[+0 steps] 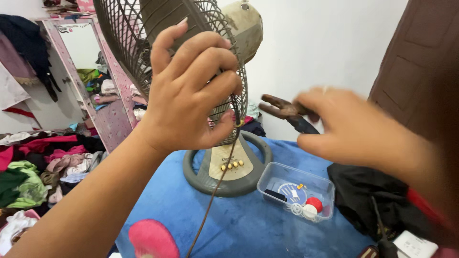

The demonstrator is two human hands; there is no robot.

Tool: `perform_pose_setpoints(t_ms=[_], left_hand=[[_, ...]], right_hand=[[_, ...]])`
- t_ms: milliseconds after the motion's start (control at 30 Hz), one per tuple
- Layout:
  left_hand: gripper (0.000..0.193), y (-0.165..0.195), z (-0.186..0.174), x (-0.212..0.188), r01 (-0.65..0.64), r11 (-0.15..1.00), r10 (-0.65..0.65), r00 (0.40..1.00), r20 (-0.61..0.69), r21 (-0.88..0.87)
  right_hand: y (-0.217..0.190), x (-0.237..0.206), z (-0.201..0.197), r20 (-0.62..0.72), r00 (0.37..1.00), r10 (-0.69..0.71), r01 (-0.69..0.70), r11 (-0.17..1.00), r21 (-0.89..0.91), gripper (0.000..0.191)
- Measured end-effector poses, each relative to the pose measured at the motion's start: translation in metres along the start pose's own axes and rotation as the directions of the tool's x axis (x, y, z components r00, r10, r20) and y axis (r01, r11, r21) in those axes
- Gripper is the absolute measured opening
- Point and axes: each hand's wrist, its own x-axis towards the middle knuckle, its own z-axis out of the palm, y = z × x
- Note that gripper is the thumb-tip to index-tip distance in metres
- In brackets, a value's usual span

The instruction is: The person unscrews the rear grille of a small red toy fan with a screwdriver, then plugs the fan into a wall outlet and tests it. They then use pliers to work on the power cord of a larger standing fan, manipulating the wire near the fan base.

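Cluttered bedroom; blue blanket-covered bed (pixel 248 224). Grey-green wire-guard table fan (pixel 224 165) stands at the bed's far edge. Left hand (pixel 191 91) closed on guard rim and thin brown wire (pixel 210 196). Right hand (pixel 354 129), blurred, grips rusty dark-handled pliers (pixel 287 112). Clear plastic parts box (pixel 296 191) beside base. Advisable: steady guard, nip wire squarely.

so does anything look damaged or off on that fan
Yes. The fan's grille looks dirty and rust-toned, and a brown wire hangs from its rim where the left hand grips. The right hand holds rusty pliers.
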Motion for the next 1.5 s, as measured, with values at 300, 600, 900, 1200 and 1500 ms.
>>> perform_pose_setpoints(t_ms=[300,600,900,1200,1500], left_hand=[[0.018,0.005,-0.003,-0.001,0.026,1.000,-0.026,1.000,-0.006,0.014],[0.017,0.004,-0.003,-0.002,0.019,1.000,-0.019,1.000,-0.016,-0.003],[0.016,0.005,-0.001,-0.001,0.023,1.000,-0.023,1.000,-0.019,-0.005],[0.016,0.009,0.000,-0.002,0.029,1.000,-0.029,0.999,-0.031,0.004],[0.019,0.008,0.005,-0.001,0.021,1.000,-0.020,0.999,-0.042,0.007]], right_hand=[[0.007,0.001,0.057,0.541,0.753,-0.375,-0.557,0.077,0.827,0.063],[0.005,0.008,0.046,0.476,0.626,-0.618,-0.660,-0.095,0.745,0.065],[0.020,0.028,0.048,0.488,0.578,-0.654,-0.634,0.016,0.773,0.064],[0.017,0.027,0.045,0.555,0.559,-0.616,-0.574,0.195,0.795,0.063],[0.015,0.021,0.030,0.666,0.622,-0.412,-0.610,0.277,0.742,0.040]])
